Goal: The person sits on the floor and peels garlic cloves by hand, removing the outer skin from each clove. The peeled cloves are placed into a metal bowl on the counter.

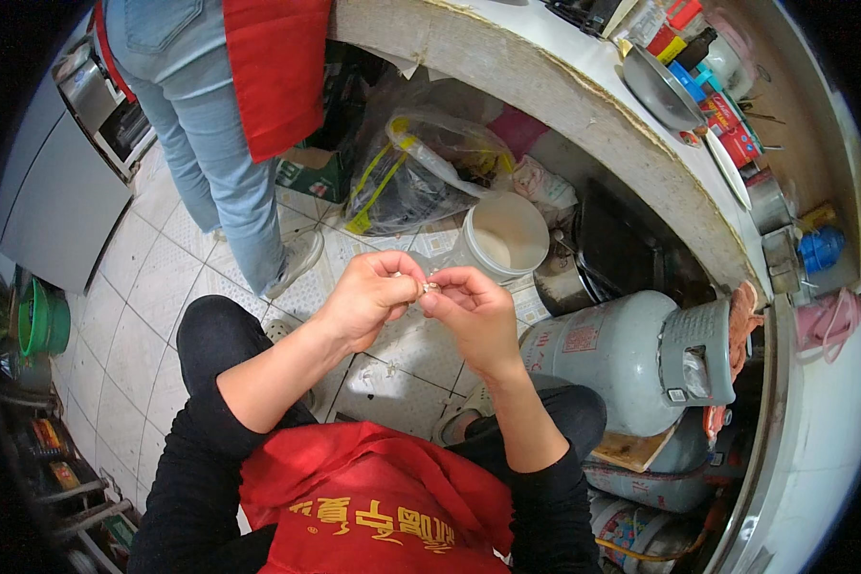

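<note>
A small whitish piece (pixel 429 287), perhaps a garlic clove with its skin, is pinched between the fingertips of both hands. My left hand (pixel 373 298) grips it from the left with the fingers curled in. From the other side my right hand (pixel 477 316) pinches it with thumb and forefinger. The fingers hide most of the piece. Just beyond the hands, a white plastic bucket (pixel 476 240) stands on the tiled floor with some pale contents low inside. Clear plastic film (pixel 441 260) shows behind the fingertips. Whitish scraps (pixel 391 369) lie on the floor between my feet.
A grey gas cylinder (pixel 603 359) stands close on the right, near a dark metal pot (pixel 563 283). Ahead lies a filled clear plastic bag (pixel 430 179) under the counter (pixel 545 79). Someone in jeans (pixel 222 143) stands at the upper left.
</note>
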